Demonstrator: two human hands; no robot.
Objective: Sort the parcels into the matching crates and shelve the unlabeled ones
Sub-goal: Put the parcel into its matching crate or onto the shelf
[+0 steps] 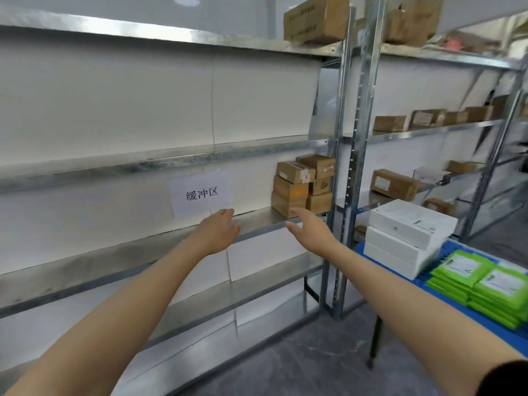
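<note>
Stockroom, steel shelving (160,164), stacked cardboard parcels (303,184), printed zone sign (200,195)

Mid-height steel shelf board (114,252): brown cardboard boxes (303,185) stacked at its right end. Right of the rack, a blue table (457,305) carries three stacked white boxes (405,232), with green packets (483,284) nearer.

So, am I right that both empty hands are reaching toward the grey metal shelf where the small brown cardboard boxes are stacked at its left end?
Not quite: the head view shows the small brown cardboard boxes stacked at the right end of the grey metal shelf, not the left. The left hand and right hand are indeed empty and reaching toward it.
</note>
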